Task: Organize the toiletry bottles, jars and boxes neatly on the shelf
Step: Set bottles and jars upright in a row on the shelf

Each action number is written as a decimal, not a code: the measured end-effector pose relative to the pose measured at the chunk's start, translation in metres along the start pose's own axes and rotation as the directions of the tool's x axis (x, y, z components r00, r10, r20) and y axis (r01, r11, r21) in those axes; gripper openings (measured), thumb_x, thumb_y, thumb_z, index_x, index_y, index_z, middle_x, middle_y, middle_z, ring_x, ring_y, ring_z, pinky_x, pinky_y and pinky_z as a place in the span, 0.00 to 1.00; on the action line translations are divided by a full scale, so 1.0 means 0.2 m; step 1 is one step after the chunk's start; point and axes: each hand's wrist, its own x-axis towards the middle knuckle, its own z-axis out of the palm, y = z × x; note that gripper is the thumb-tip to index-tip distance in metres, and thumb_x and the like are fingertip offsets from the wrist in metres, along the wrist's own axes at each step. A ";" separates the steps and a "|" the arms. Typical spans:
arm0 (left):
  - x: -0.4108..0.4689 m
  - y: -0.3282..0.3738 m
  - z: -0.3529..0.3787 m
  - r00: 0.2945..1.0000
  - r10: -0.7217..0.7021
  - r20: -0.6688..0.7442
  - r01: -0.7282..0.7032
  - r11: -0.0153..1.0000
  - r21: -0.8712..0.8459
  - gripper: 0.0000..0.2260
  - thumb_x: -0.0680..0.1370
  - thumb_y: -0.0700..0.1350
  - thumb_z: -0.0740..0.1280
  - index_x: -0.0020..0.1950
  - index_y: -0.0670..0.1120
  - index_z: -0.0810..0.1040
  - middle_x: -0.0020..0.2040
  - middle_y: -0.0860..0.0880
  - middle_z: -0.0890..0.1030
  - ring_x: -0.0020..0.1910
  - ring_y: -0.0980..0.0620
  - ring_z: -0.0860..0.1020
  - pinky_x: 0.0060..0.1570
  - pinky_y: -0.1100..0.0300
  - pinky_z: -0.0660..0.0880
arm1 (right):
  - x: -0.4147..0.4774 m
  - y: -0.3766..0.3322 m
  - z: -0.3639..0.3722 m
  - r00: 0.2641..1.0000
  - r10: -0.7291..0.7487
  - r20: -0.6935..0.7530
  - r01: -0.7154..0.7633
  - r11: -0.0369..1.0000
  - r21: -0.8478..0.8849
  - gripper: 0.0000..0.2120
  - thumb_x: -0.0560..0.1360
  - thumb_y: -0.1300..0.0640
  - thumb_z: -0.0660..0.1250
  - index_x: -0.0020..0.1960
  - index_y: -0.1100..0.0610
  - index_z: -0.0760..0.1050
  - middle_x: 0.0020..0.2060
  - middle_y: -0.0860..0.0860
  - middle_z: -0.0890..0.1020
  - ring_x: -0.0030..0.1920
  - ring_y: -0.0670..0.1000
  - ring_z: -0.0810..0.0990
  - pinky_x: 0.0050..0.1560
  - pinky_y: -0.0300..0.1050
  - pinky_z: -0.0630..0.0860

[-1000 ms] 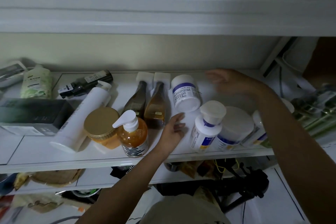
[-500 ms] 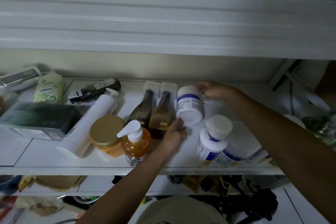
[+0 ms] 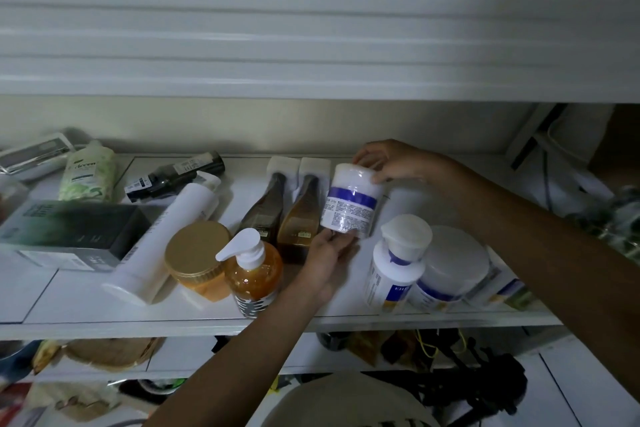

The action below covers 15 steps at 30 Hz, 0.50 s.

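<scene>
Jar [image 3: 351, 203], white with a purple band, leans tilted over the middle of the shelf [image 3: 86, 298], just beside two amber bottles [image 3: 299, 218] lying flat. I'd guess it is being stood upright. The right hand [image 3: 391, 163] curls round its lid end, and the left hand [image 3: 329, 253] props the base with straight fingers, wrist bent back.

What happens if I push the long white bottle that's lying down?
It would probably roll, since the long white bottle looks round and lies on its side. It likely wouldn't go far: the dark box and gold-lidded jar sit close on either side. Its smooth plastic may feel slippery.
</scene>
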 end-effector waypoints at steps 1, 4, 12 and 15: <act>0.00 -0.01 0.00 1.000 0.004 -0.014 -0.005 0.999 -0.035 0.16 0.76 0.36 0.66 0.65 0.39 0.73 0.61 0.37 0.78 0.62 0.41 0.76 0.65 0.50 0.71 | 0.00 -0.01 0.00 1.000 -0.027 0.009 0.027 0.999 -0.021 0.22 0.69 0.72 0.67 0.57 0.53 0.76 0.58 0.57 0.79 0.58 0.55 0.77 0.58 0.54 0.75; -0.03 -0.03 0.02 0.998 0.025 -0.056 -0.028 0.999 -0.037 0.17 0.75 0.36 0.67 0.64 0.39 0.74 0.58 0.40 0.80 0.58 0.44 0.79 0.60 0.54 0.76 | -0.02 -0.05 0.02 0.998 -0.063 -0.012 0.062 0.994 -0.092 0.20 0.70 0.68 0.70 0.61 0.58 0.76 0.56 0.57 0.80 0.56 0.54 0.79 0.61 0.51 0.74; -0.07 0.03 0.04 0.993 0.073 -0.089 -0.086 0.986 -0.146 0.14 0.76 0.38 0.67 0.62 0.41 0.76 0.53 0.44 0.83 0.46 0.52 0.83 0.43 0.61 0.80 | -0.13 -0.17 -0.04 0.984 -0.175 -0.017 0.174 0.984 -0.023 0.21 0.70 0.61 0.72 0.62 0.52 0.76 0.54 0.47 0.74 0.59 0.48 0.72 0.57 0.41 0.67; -0.09 0.08 0.02 0.989 0.136 -0.058 -0.142 0.981 -0.128 0.11 0.78 0.43 0.64 0.58 0.42 0.77 0.42 0.46 0.83 0.41 0.52 0.82 0.40 0.62 0.79 | -0.16 -0.18 -0.05 0.978 -0.200 0.058 0.197 0.979 0.051 0.25 0.69 0.61 0.72 0.61 0.42 0.74 0.63 0.44 0.72 0.66 0.50 0.68 0.66 0.49 0.66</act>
